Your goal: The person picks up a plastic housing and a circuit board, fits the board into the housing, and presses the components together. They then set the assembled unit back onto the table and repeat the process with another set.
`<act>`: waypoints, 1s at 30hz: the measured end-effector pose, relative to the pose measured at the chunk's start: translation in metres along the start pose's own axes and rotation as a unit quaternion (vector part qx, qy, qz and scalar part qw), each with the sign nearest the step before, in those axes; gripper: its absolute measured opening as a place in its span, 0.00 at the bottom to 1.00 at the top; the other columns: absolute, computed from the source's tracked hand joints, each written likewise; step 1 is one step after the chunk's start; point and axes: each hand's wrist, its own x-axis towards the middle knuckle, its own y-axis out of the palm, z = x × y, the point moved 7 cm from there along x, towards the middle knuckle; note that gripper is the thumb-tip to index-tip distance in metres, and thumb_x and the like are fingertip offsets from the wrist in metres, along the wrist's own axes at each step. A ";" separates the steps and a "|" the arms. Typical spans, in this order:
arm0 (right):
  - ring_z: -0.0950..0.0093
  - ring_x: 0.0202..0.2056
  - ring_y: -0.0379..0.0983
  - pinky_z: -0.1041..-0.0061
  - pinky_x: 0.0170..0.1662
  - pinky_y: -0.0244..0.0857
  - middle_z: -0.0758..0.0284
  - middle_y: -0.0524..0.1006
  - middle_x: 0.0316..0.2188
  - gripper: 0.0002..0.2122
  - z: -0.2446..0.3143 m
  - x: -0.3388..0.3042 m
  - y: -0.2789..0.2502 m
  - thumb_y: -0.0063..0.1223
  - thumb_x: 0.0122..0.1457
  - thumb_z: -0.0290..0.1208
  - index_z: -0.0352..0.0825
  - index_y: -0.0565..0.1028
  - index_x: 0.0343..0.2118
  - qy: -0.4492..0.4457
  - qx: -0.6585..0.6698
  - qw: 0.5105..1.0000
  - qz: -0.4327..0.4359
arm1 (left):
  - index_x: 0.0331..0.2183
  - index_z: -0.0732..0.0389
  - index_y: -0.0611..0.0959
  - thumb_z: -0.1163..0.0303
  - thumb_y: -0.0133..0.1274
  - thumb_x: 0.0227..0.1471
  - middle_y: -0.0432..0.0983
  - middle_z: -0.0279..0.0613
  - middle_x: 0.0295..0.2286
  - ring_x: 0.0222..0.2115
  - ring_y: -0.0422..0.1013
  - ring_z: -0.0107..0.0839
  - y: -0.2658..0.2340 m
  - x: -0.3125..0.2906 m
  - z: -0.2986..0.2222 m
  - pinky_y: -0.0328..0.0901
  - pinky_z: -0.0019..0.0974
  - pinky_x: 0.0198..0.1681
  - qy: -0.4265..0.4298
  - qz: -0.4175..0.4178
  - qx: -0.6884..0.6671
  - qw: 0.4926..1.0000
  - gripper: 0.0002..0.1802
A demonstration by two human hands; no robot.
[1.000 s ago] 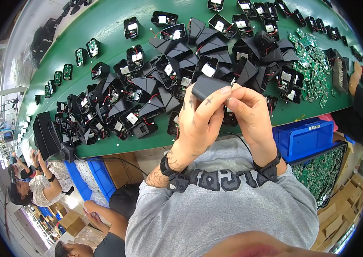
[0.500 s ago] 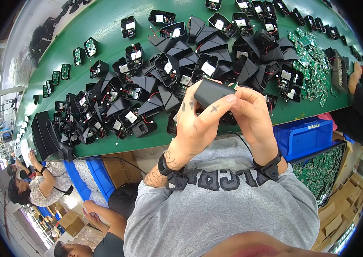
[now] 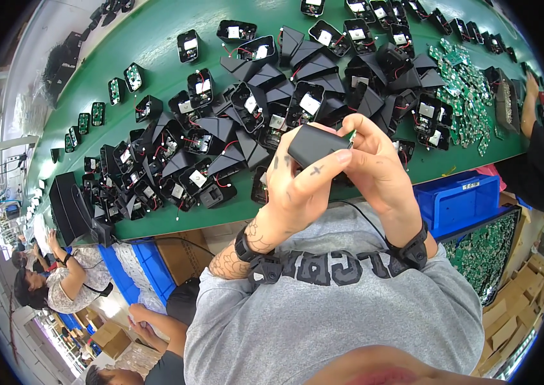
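Note:
My left hand wraps around a black plastic housing, its smooth back turned up and its open end toward my right. At that end my right hand is closed, thumb against the housing's edge and index finger bent over a small green circuit board. Only a sliver of that board shows; the housing's inside is hidden. Just beyond my hands lies a pile of similar black housings, many with white-labelled parts and red wires inside.
Loose green circuit boards are heaped on the green table at right. A blue bin stands by the near edge, above a tray of boards. Housings fitted with boards line the left. Other people work at left.
My right index finger has lifted and bent more over the housing's open end, and the right hand has shifted slightly right. The left hand keeps its hold on the housing.

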 end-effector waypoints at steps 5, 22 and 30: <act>0.83 0.36 0.70 0.82 0.41 0.63 0.73 0.72 0.32 0.11 0.018 0.001 0.000 0.61 0.48 0.23 0.35 0.69 0.32 -0.073 -0.136 0.988 0.003 | 0.50 0.64 0.64 0.85 0.54 0.48 0.68 0.46 0.43 0.40 0.70 0.33 0.002 0.003 0.005 0.65 0.32 0.43 -0.047 0.074 -0.020 0.996 0.28; 0.86 0.29 0.68 0.87 0.32 0.62 0.73 0.74 0.28 0.06 0.031 0.008 -0.008 0.57 0.56 0.27 0.31 0.74 0.33 -0.061 -0.224 0.972 0.043 | 0.52 0.57 0.63 0.83 0.48 0.44 0.66 0.39 0.42 0.39 0.70 0.25 0.003 0.000 0.031 0.69 0.30 0.42 -0.405 0.116 -0.340 0.841 0.31; 0.85 0.30 0.70 0.86 0.33 0.63 0.73 0.74 0.28 0.06 0.035 0.002 -0.001 0.57 0.55 0.26 0.31 0.74 0.33 -0.067 -0.233 0.969 0.045 | 0.55 0.56 0.65 0.83 0.45 0.50 0.71 0.38 0.38 0.23 0.69 0.19 -0.004 0.004 0.033 0.66 0.24 0.22 -0.312 0.050 -0.157 0.936 0.30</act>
